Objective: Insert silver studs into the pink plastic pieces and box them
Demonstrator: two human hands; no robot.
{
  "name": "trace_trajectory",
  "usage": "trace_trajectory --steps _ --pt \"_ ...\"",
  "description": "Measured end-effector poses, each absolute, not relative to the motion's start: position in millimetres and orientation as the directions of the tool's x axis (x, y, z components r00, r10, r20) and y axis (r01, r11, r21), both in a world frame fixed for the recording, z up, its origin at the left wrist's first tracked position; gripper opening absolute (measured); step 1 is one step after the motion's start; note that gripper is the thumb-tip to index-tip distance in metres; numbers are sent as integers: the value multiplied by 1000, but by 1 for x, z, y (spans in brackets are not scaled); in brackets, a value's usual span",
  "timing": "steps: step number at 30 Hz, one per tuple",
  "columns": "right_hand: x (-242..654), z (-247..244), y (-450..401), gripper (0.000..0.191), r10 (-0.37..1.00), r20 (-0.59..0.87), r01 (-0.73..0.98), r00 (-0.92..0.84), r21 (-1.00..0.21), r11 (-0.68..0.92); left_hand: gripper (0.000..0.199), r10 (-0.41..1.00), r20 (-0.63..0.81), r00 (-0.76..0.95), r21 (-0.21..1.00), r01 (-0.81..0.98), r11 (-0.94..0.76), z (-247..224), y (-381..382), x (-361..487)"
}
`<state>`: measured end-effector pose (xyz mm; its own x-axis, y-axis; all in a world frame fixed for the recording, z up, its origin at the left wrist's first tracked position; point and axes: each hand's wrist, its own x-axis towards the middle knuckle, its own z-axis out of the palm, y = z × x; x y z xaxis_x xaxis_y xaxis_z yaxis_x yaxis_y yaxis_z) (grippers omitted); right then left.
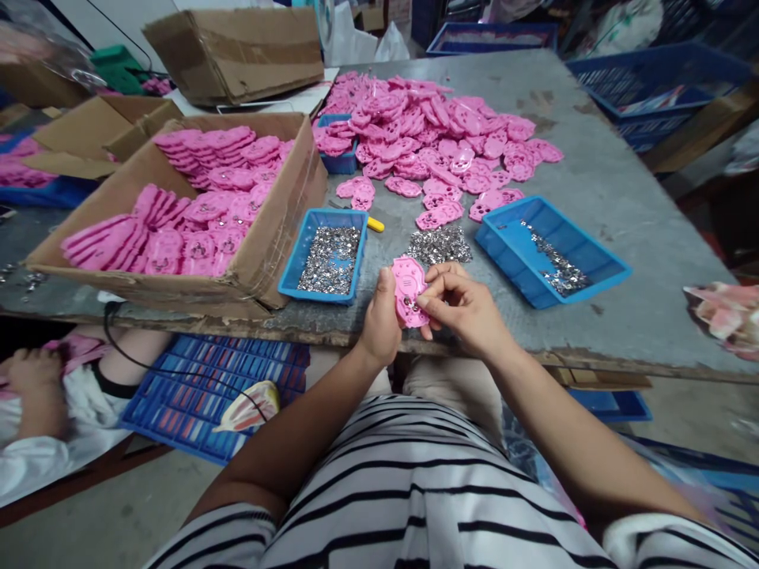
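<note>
With an off-centre press, a metal fitting could be slipping off the pink piece between the hands, towards the metal heap lying just beyond. The left hand is clamping the piece's edge; the right hand, fingers curled, is touching its face, though whether it is pinching anything I cannot tell.

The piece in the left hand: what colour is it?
The piece is pink, seen best in the head view.
</note>
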<state>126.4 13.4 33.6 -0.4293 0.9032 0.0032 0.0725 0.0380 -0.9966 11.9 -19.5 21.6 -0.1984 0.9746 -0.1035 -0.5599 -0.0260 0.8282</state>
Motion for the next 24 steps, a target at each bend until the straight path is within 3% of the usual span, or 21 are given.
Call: trace_trajectory --steps 9,18,24 --pt "115 26 7 32 955 -28 -133 -296 -989 -70 44 960 -133 -246 774 -631 -55 17 -19 16" --pt "116 23 8 22 917 -34 -361 -398 -913 -190 29 973 -112 -204 778 -626 -41 23 -21 9" --pt "116 24 9 15 924 -21 -381 -382 -907 -178 50 982 -126 -143 853 -520 34 26 -23 6"
